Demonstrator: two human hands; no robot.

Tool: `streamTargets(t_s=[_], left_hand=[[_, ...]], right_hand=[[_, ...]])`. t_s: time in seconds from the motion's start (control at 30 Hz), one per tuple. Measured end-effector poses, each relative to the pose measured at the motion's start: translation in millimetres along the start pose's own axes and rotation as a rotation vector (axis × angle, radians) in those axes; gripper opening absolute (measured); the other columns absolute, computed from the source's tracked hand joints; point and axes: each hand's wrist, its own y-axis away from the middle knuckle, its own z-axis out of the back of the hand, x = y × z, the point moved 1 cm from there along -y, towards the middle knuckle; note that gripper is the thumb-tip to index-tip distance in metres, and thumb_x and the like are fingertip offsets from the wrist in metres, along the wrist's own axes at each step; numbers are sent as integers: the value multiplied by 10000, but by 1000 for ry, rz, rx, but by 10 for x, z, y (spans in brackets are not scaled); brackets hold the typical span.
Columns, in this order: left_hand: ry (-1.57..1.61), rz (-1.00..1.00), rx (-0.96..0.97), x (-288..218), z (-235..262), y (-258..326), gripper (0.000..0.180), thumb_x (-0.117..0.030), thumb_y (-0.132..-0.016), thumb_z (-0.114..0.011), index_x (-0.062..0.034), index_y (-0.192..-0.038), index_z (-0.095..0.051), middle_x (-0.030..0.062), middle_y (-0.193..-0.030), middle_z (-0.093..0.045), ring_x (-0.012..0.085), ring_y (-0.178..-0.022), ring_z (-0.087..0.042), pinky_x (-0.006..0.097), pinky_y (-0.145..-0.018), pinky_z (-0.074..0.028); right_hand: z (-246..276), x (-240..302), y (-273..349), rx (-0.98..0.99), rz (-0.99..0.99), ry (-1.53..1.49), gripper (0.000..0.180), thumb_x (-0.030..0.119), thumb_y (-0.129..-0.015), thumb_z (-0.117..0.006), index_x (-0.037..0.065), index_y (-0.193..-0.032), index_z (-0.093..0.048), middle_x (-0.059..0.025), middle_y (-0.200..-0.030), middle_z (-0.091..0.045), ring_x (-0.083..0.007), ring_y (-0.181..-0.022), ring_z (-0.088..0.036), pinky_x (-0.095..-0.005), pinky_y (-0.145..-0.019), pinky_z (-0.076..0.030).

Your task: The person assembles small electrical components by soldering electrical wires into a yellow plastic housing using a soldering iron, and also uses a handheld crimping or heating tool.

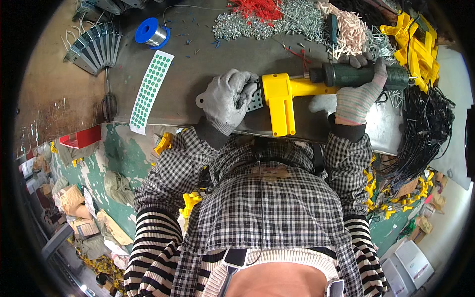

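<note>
My left hand (pixel 228 99), in a grey glove, is closed round a flat metal plate (pixel 255 101) with small holes; the plate's rounded end shows beyond the glove. The plate's other end meets a yellow plastic housing (pixel 280 104), which has a block hanging toward me and an arm reaching right. My right hand (pixel 360 96), gloved too, wraps round a black cylindrical electric screwdriver (pixel 346 75). The screwdriver lies level, its tip pointing left along the top of the yellow arm. Whether the tip sits on a screw cannot be made out.
Across the far side lie piles of nuts (pixel 236 27), screws (pixel 302 22), pink pegs (pixel 344 29) and red wires (pixel 257 9). A hand screwdriver (pixel 332 30) stands among them. Yellow housings (pixel 418 47) and black cables (pixel 425 128) fill the right. Leftward are solder wire (pixel 152 33), green-dot stickers (pixel 152 91) and metal plates (pixel 94 52).
</note>
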Motion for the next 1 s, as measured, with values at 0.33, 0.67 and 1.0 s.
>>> streamTargets(t_s=[0.33, 0.67, 1.0], left_hand=[[-37, -127, 46, -65, 1, -40, 290, -221, -724, -764, -89, -934, -613, 73, -831, -586, 303, -712, -611, 431, -611, -493], [110, -23, 146, -15, 42, -247, 166, -114, -840, -660, -23, -977, -633, 127, -845, -634, 282, -814, -654, 346, -718, -508], [-512, -184, 490, 399, -298, -1198, 109, -130, -843, -578, -99, -884, -674, 91, -874, -663, 255, -782, -650, 401, -702, -513]], right_hand=[[-67, -13, 27, -39, 63, 57, 274, 312, -871, -636, 65, -923, -529, -16, -771, -494, -152, -678, -485, -394, -762, -468], [-65, 14, -54, -20, 89, 105, 310, 296, -861, -660, 30, -987, -562, -30, -781, -533, -170, -694, -531, -398, -735, -492], [56, 359, 342, -16, 141, 86, 314, 314, -881, -663, 63, -1036, -555, 5, -783, -517, -134, -729, -510, -391, -811, -482]])
